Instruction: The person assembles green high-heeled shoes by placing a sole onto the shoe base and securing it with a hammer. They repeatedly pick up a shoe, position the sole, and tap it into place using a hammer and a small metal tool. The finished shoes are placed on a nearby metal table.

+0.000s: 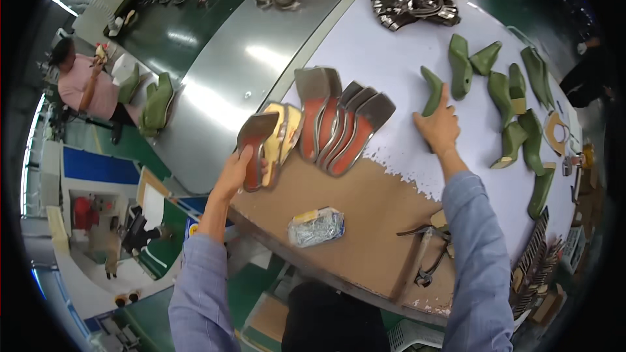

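Left hand (233, 173) closed on a red-and-grey insole (255, 132); right hand (438, 130) spread at a green shoe form (430, 85).
Table (372, 202): form over its white part, between right thumb and forefinger; whether gripped, cannot tell. More green forms (499, 96) to the right; fanned insoles (360, 146) between the hands; clear bag (317, 227) nearer the body; pincers (425, 278) left of right sleeve (479, 248).

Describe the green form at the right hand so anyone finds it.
On the white tabletop lie green shoe forms. At their left edge is the right hand, the wanted form against it. That form is leftmost, the only one being touched.
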`<state>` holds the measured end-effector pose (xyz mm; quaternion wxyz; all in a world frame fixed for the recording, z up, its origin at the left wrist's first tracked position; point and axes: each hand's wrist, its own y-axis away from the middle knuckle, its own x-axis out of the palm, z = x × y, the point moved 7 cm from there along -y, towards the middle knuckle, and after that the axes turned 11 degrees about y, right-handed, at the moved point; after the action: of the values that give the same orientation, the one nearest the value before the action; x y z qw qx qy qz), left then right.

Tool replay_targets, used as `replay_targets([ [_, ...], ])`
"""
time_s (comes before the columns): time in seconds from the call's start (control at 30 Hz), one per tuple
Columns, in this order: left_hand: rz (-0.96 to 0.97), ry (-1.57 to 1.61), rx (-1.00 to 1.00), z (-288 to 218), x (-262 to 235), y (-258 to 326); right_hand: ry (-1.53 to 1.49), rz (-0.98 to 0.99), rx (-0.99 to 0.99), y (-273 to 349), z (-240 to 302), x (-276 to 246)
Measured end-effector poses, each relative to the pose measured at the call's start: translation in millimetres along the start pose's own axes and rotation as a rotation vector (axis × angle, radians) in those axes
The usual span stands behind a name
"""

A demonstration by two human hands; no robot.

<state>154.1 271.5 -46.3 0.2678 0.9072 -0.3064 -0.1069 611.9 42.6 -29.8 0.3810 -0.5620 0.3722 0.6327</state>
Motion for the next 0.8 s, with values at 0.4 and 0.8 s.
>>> replay_targets([
  [0.4, -0.488, 0.369, 0.563, -59, -4, 85, -1.972, 0.6, 0.298, 158, -65, -54],
  [0.8, 0.104, 1.241, 0.047, 12, 59, 236, -1.416, 0.907, -0.231, 465, 127, -56],
])
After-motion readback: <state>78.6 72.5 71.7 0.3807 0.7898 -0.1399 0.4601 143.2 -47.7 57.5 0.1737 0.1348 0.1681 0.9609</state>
